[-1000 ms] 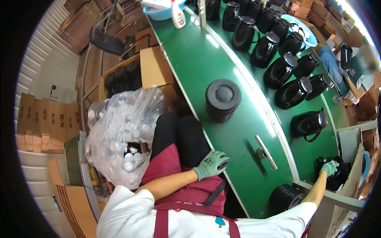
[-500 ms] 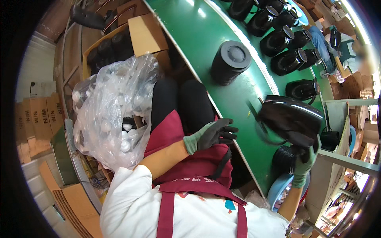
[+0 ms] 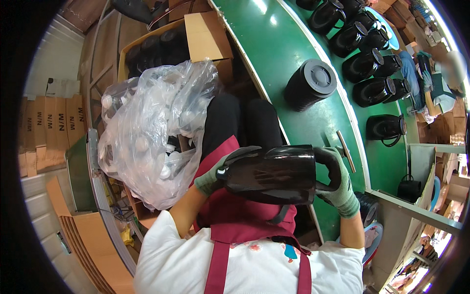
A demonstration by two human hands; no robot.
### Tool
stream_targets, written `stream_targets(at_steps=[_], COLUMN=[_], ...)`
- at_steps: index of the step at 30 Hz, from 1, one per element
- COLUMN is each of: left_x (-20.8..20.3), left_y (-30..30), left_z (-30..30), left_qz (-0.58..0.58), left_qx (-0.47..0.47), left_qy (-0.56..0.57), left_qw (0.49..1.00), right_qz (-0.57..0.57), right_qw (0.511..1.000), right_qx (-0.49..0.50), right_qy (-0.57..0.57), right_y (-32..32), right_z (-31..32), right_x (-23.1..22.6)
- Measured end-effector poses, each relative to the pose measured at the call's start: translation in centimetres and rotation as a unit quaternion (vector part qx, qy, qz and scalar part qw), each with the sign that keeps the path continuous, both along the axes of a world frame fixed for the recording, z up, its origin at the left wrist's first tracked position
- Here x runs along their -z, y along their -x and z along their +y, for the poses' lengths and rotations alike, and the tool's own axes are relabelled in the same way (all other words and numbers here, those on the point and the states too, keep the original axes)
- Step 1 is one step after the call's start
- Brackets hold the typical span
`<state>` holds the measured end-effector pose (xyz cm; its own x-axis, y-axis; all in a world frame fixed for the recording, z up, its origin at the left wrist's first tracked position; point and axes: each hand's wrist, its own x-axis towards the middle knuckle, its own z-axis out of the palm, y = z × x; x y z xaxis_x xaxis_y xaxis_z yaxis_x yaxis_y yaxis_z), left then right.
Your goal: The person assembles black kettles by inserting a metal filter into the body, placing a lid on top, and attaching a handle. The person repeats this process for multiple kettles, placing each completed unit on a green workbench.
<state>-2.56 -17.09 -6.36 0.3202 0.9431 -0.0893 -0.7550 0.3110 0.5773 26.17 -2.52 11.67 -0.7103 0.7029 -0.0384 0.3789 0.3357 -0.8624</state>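
A glossy black jug (image 3: 269, 174) lies sideways in front of my body, above my lap. My right hand (image 3: 340, 183), in a grey-green glove, is closed round its handle. At the jug's left end, my gloved left hand (image 3: 210, 180) holds the narrower end; the jug hides most of those fingers. Beyond the jug, a slim metal bar (image 3: 345, 151) is on the green bench (image 3: 313, 130), close to my right hand. Farther off on the bench stands a dark ribbed cylinder (image 3: 311, 85) with a round grey top.
Several black jugs (image 3: 360, 66) stand at the far right. To my left, a clear plastic bag (image 3: 156, 132) holds white parts, with an open cardboard box (image 3: 208, 36) behind it. A blue basin (image 3: 373, 237) is at the near right. A co-worker (image 3: 435, 78) sits across the bench.
My right hand has brought the jug leftward from over the bench to above my lap. My left hand has moved left and taken hold of its other end.
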Motion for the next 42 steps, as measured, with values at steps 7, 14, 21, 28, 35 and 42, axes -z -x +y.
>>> stream_targets(at_steps=[7, 14, 21, 28, 35, 42], left_x=[5.4, 9.5, 9.2, 4.3, -0.6, -1.9], left_y=[2.2, 1.9, 4.9, 4.9, 5.2, 6.2], left_z=[-1.7, -6.1, -5.9, -5.7, -3.6, -2.9], left_qz=[0.167, 0.129, 0.038, 0.309, 0.371, 0.319], left_qx=[-0.081, -0.218, -0.354, -0.359, -0.274, -0.235], left_qy=[0.026, 0.092, 0.057, -0.03, -0.003, 0.067], left_qw=[0.982, 0.963, 0.933, 0.88, 0.887, 0.916], right_qz=[0.17, 0.065, -0.342, 0.323, 0.277, 0.269], right_qw=[0.976, 0.994, 0.856, 0.945, 0.954, 0.951], right_qx=[0.009, -0.043, 0.135, 0.05, 0.034, 0.027], right_qy=[0.133, -0.072, -0.364, 0.022, 0.105, 0.153], right_y=[2.9, 5.4, 9.2, 8.8, 7.8, 7.1], right_z=[-0.6, 8.6, 20.6, 9.8, -0.4, -1.3], right_x=[1.8, 3.7, 8.6, 5.8, 8.6, 7.7])
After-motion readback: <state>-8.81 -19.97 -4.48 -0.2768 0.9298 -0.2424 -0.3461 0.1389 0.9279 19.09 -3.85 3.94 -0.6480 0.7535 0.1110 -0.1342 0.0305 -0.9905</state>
